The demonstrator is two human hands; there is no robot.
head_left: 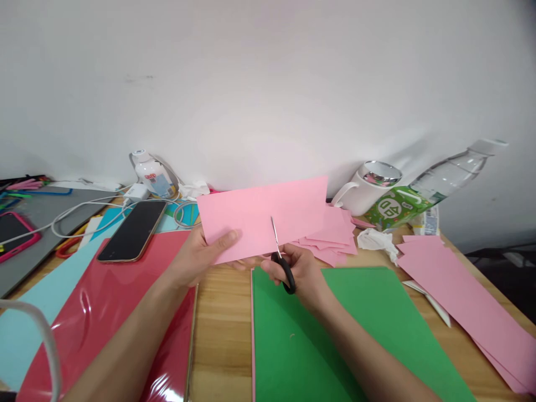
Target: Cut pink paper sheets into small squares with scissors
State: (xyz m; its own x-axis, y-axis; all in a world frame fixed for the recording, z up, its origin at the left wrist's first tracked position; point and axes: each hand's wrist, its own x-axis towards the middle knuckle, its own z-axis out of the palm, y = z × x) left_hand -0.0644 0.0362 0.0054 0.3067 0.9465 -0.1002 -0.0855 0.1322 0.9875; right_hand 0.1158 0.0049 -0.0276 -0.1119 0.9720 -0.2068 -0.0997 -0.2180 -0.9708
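Note:
A wide strip of pink paper [259,209] is held up above the table. My left hand [211,248] is closed on its lower left part, thumb in front and fingers behind. In my right hand [299,271] are black-handled scissors [285,272], whose handle loops the fingers grip. One metal blade shows in front of the paper, pointing up from the lower edge near the middle; the other blade is hidden. Behind the right hand lies a loose pile of pink paper pieces [335,234]. Green sheets [355,329] lie under the right forearm.
Long pink strips [464,307] lie at right, near crumpled tissue [379,243]. Along the wall stand a white mug [362,192], a green snack packet [396,206], a leaning clear bottle [454,167] and a small white bottle [153,173]. A phone [134,231] rests on red sheets [125,290].

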